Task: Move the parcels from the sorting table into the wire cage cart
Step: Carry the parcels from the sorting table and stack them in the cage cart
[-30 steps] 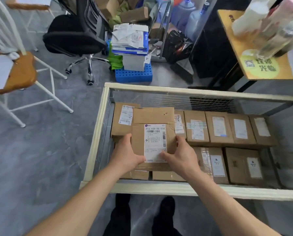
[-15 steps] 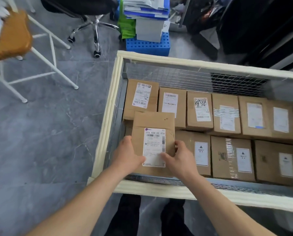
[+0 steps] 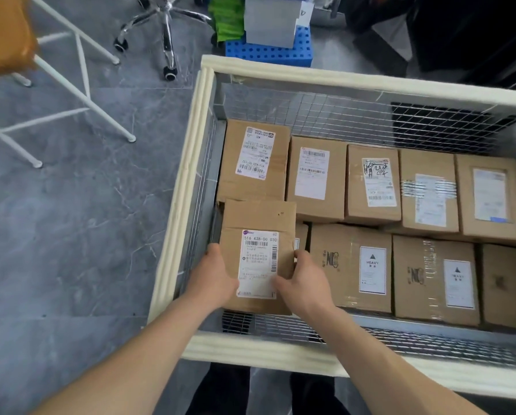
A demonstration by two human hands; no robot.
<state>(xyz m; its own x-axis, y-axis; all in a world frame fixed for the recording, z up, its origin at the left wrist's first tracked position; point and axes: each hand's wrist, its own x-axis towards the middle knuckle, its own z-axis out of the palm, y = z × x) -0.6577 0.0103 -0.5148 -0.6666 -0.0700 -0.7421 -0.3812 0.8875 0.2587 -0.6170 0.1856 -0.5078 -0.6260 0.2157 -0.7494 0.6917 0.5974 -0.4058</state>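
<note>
Parcel (image 3: 258, 217) has dropped lower into the cart than a second ago, both hands down with it; the camera now looks more steeply into the cart. Left hand (image 3: 213, 280) grips the parcel's left edge, thumb on the top face and fingers curled round the side. Right hand (image 3: 306, 286) grips the right edge, thumb lying on the label's lower right corner. The parcel is a brown cardboard box with a creased top, a small tear near its far right corner, and a white shipping label with a barcode and "516 438-00 030". It sits in the near left corner of the wire cage cart (image 3: 185, 211), just inside the cream padded rim; cannot tell if it rests on anything yet. Just right of it is a taped box with a HEAVY sticker (image 3: 351, 268), then more boxes in the same row. Behind, touching its far edge, is a labelled box (image 3: 255, 163) that starts the back row along the mesh wall. Beyond the cart: blue crate (image 3: 268, 52), office chair base (image 3: 161, 28), white chair legs (image 3: 80, 94) on the grey floor (image 3: 71, 235).
</note>
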